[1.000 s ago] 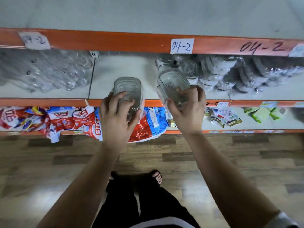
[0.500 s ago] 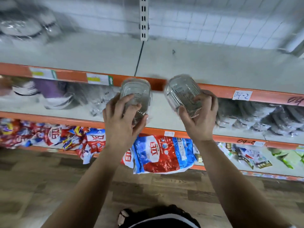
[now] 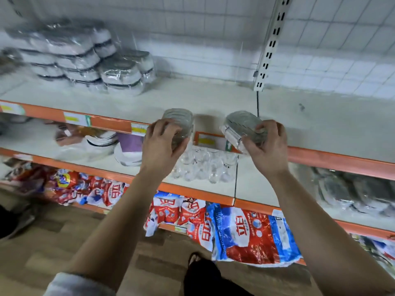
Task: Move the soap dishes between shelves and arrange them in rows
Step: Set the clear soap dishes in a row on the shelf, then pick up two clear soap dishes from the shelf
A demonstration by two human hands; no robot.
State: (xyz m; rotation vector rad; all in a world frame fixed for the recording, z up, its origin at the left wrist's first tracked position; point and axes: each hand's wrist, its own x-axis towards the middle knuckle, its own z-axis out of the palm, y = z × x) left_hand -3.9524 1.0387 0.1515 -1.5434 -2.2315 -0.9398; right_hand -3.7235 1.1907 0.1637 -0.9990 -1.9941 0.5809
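- Looking down from head height at store shelves with orange front edges, both of the person's bare arms reach forward.
- The left hand point(image 3: 162, 144), just left of centre at 10 o'clock, has its fingers curled over the near end of a clear, plastic-wrapped left soap dish point(image 3: 178, 120).
- The right hand point(image 3: 265, 146), at 3 o'clock, pinches the near end of the right soap dish point(image 3: 241, 124), which tilts down toward the left.
- The hands are apart, each clamped on its own dish.
- Both dishes are at the front lip of the top shelf point(image 3: 213, 97). I cannot tell whether they touch it.
- Far off at 10 o'clock on that shelf are the stacked soap dishes point(image 3: 85, 58), wrapped and piled in rows.
- Below the hands, at 6 o'clock, glasses point(image 3: 203, 165) stand on the middle shelf point(image 3: 252, 184), with detergent bags point(image 3: 245, 233) lower still.
- The step seems to be placing both dishes on the top shelf.
- To do it well, lift them clear of the orange lip and level the tilted right dish.
- Set them flat side by side, ends in line with the stack, and let go only once each sits steady. The wrapping looks slippery.
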